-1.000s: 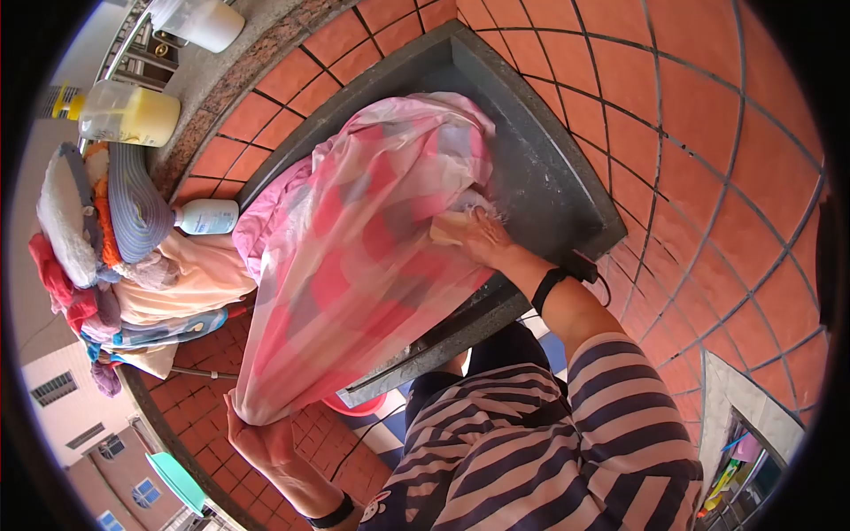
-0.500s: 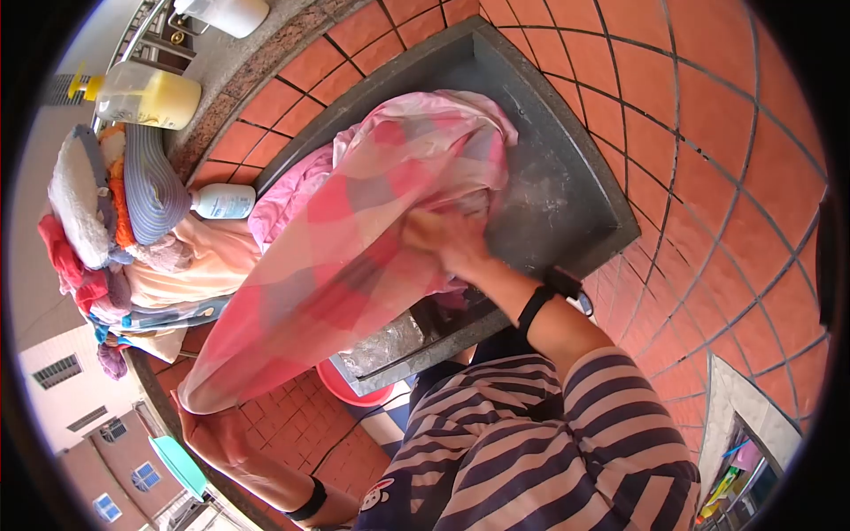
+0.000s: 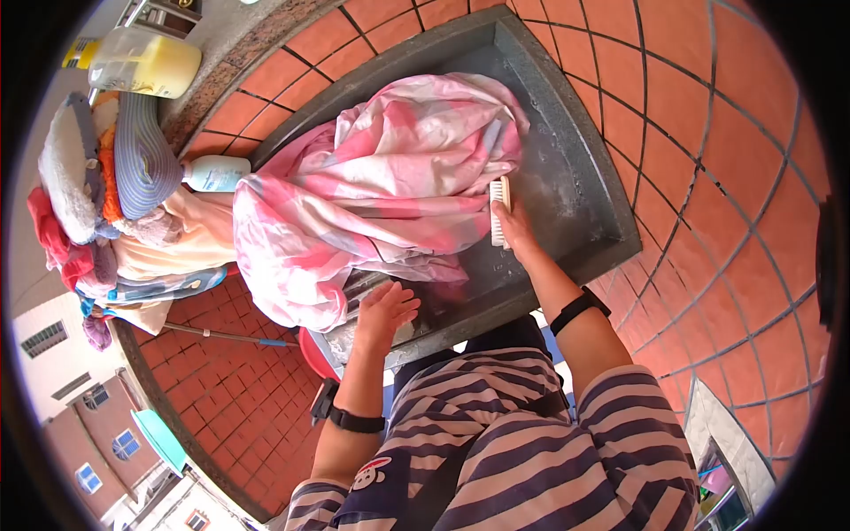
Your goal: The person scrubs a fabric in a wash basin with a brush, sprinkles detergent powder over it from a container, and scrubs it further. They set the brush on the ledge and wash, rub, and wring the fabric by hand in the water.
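A pink, white and grey checked cloth (image 3: 416,168) lies bunched in a grey stone wash sink (image 3: 575,212), one part draped over the sink's near left side. My right hand (image 3: 516,228) grips a scrub brush (image 3: 498,212) with pale bristles, held upright just right of the cloth with its bristles facing left. My left hand (image 3: 382,311) is open with fingers apart, over the sink's near edge below the cloth. It holds nothing. Part of the sink's ribbed surface shows beside it.
A white bottle (image 3: 217,173) stands at the sink's left corner. On the ledge above is a yellow pump bottle (image 3: 146,64). Piled laundry and a striped hat (image 3: 146,159) sit at left. A red basin (image 3: 317,354) is partly hidden under the sink.
My left hand has let go of the cloth's stretched corner and moved right. The cloth has dropped into folds. My right hand, with the brush, has moved right, off the cloth.
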A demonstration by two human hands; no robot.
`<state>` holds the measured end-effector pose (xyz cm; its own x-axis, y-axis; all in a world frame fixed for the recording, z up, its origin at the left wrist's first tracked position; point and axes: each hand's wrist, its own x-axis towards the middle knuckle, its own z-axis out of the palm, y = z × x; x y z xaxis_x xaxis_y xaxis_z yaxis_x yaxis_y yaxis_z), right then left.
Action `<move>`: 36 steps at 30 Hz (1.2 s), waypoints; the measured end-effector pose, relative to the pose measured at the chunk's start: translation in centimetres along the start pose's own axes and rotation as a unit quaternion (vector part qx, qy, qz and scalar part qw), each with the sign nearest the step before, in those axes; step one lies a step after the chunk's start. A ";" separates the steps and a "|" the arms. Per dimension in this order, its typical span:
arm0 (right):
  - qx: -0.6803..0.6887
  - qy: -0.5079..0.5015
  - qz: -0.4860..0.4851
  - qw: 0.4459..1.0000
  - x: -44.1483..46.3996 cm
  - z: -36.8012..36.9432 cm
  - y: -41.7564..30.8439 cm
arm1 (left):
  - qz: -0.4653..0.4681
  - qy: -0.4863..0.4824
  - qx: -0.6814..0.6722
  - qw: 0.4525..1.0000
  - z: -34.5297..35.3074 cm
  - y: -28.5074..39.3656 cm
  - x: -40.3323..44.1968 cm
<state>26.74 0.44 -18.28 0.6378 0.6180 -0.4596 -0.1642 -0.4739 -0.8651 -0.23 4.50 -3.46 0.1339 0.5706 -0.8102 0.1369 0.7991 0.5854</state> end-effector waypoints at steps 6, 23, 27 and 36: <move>0.259 -0.044 0.248 0.932 0.1 -0.1 -1.4 | 0.088 0.158 0.111 0.977 4.5 0.0 5.1; 0.290 -0.119 -0.043 0.949 2.7 -4.1 -20.8 | 0.382 -0.057 -0.150 0.910 2.7 8.4 -7.4; 0.037 -0.182 -0.435 0.881 -11.6 5.8 -21.1 | 0.368 0.015 -0.206 0.907 3.5 9.7 -7.5; -0.544 -0.106 -0.381 0.740 3.0 -0.6 -7.7 | 0.415 0.049 -0.194 0.888 -1.0 9.4 -12.4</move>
<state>30.39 5.54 -12.83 0.0826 0.9957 -0.0416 0.9587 -0.0908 -0.2694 -1.60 5.14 12.06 -0.0580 0.9918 -0.1141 -0.3197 0.0898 0.9432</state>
